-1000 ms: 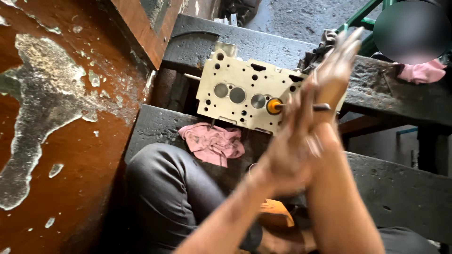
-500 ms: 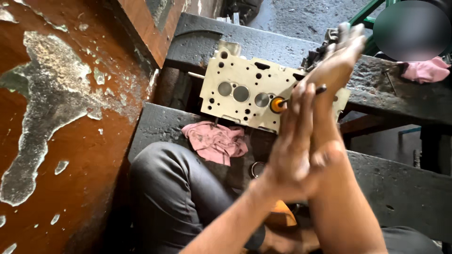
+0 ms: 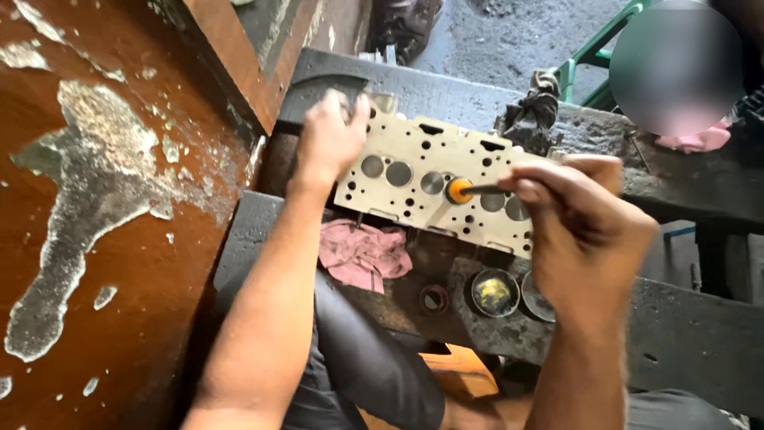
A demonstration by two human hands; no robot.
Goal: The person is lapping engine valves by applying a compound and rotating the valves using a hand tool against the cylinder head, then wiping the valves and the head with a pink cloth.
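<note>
We looked down on a pale metal cylinder head [image 3: 434,187], drilled with many holes, lying across the centre of the frame on two dark, greasy beams that served as the surface [image 3: 684,342]. Our left hand [image 3: 330,139] rested on the head's left end, just above centre left, its fingers [image 3: 360,111] curled over the upper edge and clamped on the metal. Our right hand [image 3: 585,231], at centre right, had its fingers [image 3: 529,179] pinched together around a thin dark stick [image 3: 484,189]. That stick ran leftward to an orange suction cup [image 3: 458,190], which was pressed against one of the round valve openings in the middle of the head. Just below the head, a crumpled pink rag [image 3: 362,253] lay on the nearer beam. To its right stood a small round tin [image 3: 494,292] of yellowish paste, near our right wrist. A peeling reddish-brown wall [image 3: 103,223] filled the left of the frame.
</note>
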